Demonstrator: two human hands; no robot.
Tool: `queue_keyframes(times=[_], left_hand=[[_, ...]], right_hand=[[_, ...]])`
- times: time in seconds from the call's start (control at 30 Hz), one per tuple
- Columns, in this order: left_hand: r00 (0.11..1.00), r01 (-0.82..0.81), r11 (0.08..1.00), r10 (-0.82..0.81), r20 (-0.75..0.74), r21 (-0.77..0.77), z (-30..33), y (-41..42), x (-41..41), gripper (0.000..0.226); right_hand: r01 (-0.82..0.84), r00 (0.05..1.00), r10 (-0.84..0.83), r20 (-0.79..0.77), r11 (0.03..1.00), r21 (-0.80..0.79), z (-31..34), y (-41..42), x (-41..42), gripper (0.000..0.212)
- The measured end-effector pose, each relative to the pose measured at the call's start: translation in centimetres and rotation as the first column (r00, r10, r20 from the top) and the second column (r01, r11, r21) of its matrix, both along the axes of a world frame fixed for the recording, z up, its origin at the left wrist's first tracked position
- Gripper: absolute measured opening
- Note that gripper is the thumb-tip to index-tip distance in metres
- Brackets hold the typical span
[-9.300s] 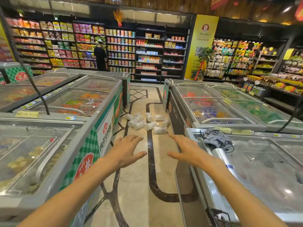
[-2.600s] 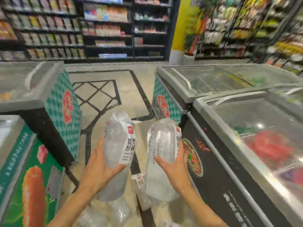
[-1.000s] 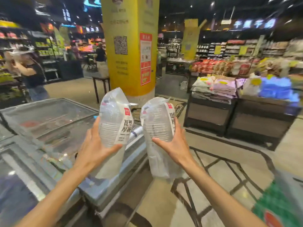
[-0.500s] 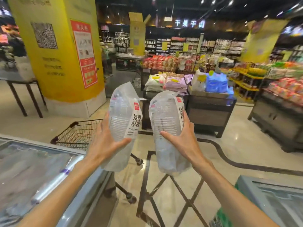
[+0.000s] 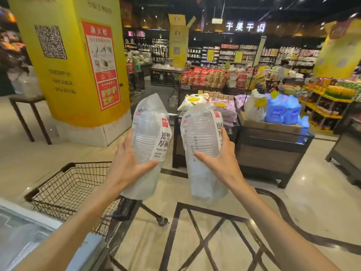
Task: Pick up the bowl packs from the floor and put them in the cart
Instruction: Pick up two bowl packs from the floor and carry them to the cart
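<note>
Both hands grip upright bowl packs: left hand (image 5: 125, 169) one pack (image 5: 150, 141), right hand (image 5: 220, 163) another (image 5: 201, 137). Neither is in the cart (image 5: 64, 184) at eight o'clock, seemingly empty; lowering them in remains.

cart (image 5: 64, 190) — near side hidden, freezer (image 5: 29, 231) cut off

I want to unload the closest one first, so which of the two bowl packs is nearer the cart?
The bowl pack in the left hand, the left pack: it hangs beside the wire cart, while the right-hand pack is farther right over bare floor.
</note>
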State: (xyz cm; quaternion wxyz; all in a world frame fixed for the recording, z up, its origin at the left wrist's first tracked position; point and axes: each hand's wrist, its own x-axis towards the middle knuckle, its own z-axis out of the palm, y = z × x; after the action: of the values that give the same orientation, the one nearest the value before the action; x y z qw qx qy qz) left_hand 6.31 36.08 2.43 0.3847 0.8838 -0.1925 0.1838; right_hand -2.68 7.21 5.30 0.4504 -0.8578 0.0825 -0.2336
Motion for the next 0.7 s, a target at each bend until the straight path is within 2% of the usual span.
queue_keyframes(times=[0.33,0.5,0.7], left_hand=[[0.98,-0.199,0.979,0.199,-0.009,-0.033,-1.0,-0.3,20.0,0.131],[0.934,-0.356,0.932,0.353,-0.048,-0.065,-1.8,3.6,28.2,0.132],[0.853,-0.522,0.848,0.517,-0.068,-0.09,-1.2,9.6,33.1,0.125]], right_hand=[[-0.215,0.976,0.216,0.023,0.976,-0.03,0.0,-1.4,25.2,0.123],[-0.354,0.934,0.355,0.028,0.934,-0.045,0.0,2.4,38.6,0.123],[-0.576,0.814,0.579,0.052,0.816,-0.051,0.0,10.5,51.1,0.121]])
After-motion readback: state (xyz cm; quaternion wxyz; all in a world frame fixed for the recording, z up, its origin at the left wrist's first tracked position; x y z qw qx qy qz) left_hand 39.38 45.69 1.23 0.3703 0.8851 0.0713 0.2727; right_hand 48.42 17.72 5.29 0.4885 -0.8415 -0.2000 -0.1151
